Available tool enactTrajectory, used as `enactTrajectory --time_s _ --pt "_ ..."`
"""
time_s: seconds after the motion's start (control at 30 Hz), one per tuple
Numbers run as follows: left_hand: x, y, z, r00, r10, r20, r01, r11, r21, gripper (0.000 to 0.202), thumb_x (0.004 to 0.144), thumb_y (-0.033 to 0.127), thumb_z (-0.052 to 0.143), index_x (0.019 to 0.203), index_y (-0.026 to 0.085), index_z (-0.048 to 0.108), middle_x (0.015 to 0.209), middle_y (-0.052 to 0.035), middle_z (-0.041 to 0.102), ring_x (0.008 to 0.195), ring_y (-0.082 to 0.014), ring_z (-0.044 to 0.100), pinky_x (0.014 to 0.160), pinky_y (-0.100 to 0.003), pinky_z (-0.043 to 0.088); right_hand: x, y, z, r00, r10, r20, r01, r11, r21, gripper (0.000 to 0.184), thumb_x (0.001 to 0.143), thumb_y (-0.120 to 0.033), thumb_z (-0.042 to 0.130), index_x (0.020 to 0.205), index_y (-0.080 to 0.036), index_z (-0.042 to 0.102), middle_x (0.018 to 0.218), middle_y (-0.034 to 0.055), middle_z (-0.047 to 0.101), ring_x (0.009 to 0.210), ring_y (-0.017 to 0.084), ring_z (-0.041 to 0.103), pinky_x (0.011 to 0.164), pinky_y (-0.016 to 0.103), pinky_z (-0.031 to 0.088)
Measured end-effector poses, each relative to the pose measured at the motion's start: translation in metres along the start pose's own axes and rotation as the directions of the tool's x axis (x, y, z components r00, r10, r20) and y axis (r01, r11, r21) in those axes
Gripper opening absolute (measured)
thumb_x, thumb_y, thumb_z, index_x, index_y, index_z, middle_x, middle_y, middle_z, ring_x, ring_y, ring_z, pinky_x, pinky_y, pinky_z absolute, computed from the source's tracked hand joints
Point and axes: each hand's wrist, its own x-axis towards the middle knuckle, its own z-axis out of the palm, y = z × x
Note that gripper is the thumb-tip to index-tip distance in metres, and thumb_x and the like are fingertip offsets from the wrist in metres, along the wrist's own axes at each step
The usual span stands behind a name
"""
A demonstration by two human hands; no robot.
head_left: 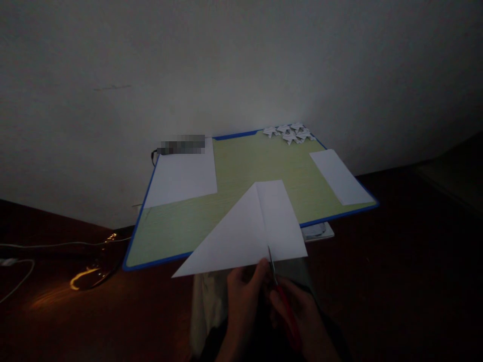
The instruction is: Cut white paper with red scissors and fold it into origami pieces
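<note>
A folded sheet of white paper point(234, 229) reaches from my hands out over the near edge of a small green table point(241, 161). Its left side tapers to a point, and a crease runs down its right part. My left hand point(245, 291) pinches the paper's near edge between thumb and fingers. Red-handled scissors point(287, 306) are in my right hand point(302, 311), their blades at the paper's near edge beside the crease. One blade lies over the paper; how far the cut goes is hard to tell.
Several folded paper stars point(290, 134) sit at the table's far right corner. A white strip of paper point(339, 176) lies at the right, a larger sheet point(184, 173) at the left below a blurred dark object point(181, 145). Cables point(75, 244) run across the dark floor.
</note>
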Motion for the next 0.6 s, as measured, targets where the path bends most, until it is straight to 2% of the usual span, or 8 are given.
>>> enactTrajectory --time_s 0.13,0.33,0.6 --pt "-0.0015 -0.0002 -0.0005 1.000 -0.013 0.004 0.013 1.000 -0.010 0.041 0.074 0.052 0.082 0.067 0.013 0.074 0.062 -0.0064 0.070 0.054 -0.0159 0.062 0.051 -0.023 0.048 0.0008 -0.0010 -0.0008 1.000 0.005 -0.005 -0.005 1.000 0.000 0.069 0.074 -0.071 0.079 0.112 -0.014 0.077 0.077 0.0035 0.066 0.059 0.013 0.059 0.053 0.025 0.048" --pt "-0.0010 0.0018 -0.0002 1.000 -0.027 0.014 0.027 0.999 -0.020 0.041 0.073 0.052 0.084 0.069 0.012 0.076 0.062 -0.0066 0.071 0.054 -0.0170 0.063 0.049 -0.023 0.048 -0.0019 -0.0061 0.0000 1.000 -0.013 0.028 0.013 1.000 -0.007 0.061 0.082 -0.067 0.076 0.112 -0.014 0.076 0.076 0.0042 0.068 0.060 0.013 0.058 0.055 0.025 0.048" --pt "-0.0015 0.0018 0.0000 0.999 -0.041 0.001 0.041 0.999 -0.012 0.040 0.073 0.052 0.084 0.069 0.012 0.078 0.062 -0.0088 0.072 0.055 -0.0199 0.067 0.047 -0.024 0.050 0.0006 -0.0002 0.0016 1.000 0.006 -0.008 -0.006 1.000 -0.013 0.064 0.077 -0.070 0.077 0.105 -0.012 0.076 0.068 0.0036 0.066 0.055 0.013 0.056 0.051 0.024 0.045"
